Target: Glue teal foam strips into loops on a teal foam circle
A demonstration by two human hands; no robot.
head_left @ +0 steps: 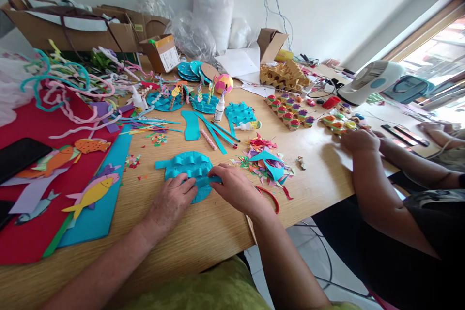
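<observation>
A round blue disc [199,197] lies on the wooden table in front of me, with rows of blue paper looped in waves across it. My left hand [176,198] rests on its lower left part, fingers bent and close together, pressing a blue paper strip [215,179] onto the disc. At the disc's right edge, my right hand [232,186] pinches the free end of that strip between thumb and fingers. The left fingertips are partly hidden. Beside my right wrist lie scissors with orange-red handles [271,198], partly covered by the hand.
Paper scraps [267,157] are heaped right of the disc. Behind it are cut blue strips [214,131], a white glue bottle [219,110] and another wavy blue disc [240,114]. Paper fish [92,193] lie left on coloured sheets. A co-worker's hand [359,140] handles an egg carton piece [336,125].
</observation>
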